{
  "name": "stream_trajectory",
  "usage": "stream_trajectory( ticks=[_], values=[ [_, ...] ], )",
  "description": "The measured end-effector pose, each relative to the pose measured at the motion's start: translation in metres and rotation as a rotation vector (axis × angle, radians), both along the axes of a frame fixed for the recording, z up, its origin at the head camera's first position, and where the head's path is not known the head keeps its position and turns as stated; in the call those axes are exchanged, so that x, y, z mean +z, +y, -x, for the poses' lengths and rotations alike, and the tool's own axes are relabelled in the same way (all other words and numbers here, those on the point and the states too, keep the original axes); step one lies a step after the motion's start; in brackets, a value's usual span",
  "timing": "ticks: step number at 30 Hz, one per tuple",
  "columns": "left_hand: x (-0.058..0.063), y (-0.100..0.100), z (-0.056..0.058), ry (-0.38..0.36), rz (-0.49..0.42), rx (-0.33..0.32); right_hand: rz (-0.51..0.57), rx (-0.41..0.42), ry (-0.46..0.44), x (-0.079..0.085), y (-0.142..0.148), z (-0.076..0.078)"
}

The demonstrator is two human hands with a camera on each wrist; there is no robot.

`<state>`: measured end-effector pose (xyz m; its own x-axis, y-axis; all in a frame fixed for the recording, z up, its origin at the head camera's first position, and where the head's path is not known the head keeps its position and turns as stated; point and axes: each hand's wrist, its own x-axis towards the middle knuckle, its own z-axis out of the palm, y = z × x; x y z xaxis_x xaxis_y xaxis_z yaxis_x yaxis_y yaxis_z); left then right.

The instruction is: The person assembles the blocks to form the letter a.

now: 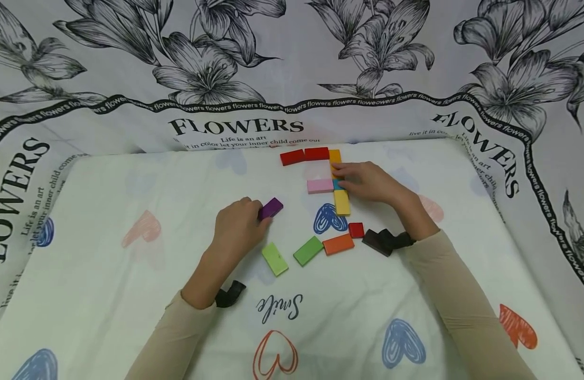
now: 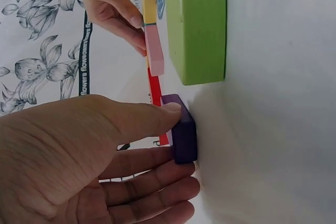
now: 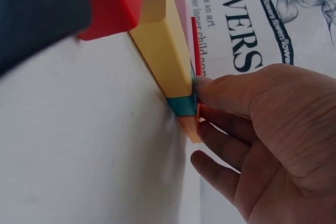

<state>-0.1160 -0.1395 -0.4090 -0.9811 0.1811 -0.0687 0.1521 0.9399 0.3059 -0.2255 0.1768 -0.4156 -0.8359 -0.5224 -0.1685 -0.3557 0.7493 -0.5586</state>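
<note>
My left hand [image 1: 238,224] pinches a purple block [image 2: 185,136] between its thumb and fingers, low over the cloth. My right hand [image 1: 370,182] touches a row of blocks: its thumb is at a small blue block [image 3: 181,106], its fingers at an amber block [image 1: 335,157]. At the near end of that row lies a yellow block [image 1: 341,203]; a pink block [image 1: 320,186] extends left from the blue one. Two red blocks [image 1: 316,153] run left from the amber block's far end.
Nearer me lie a lime-green block [image 1: 275,259], a green block [image 1: 308,250], an orange block [image 1: 338,245] and a small red block [image 1: 356,230]. A dark brown block [image 1: 376,244] sits beside the black wrist device [image 1: 395,240]. The white cloth [image 1: 102,264] carries printed hearts.
</note>
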Motion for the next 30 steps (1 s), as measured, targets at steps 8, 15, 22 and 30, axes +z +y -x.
stream_trajectory(
  ticks=[8, 15, 22, 30],
  values=[
    [0.0, 0.011, 0.011, 0.02, -0.077, 0.009, -0.023, 0.006, 0.021, 0.003, 0.002, 0.005],
    [0.007, 0.032, 0.031, -0.018, -0.075, 0.002, -0.004, -0.031, -0.011, -0.003, 0.005, 0.002],
    [0.011, 0.051, 0.046, -0.076, 0.0, -0.006, -0.009, -0.007, 0.005, -0.004, 0.003, 0.005],
    [0.01, 0.059, 0.045, -0.139, 0.021, -0.012, -0.015, -0.009, -0.011, -0.005, 0.003, 0.003]
  ],
)
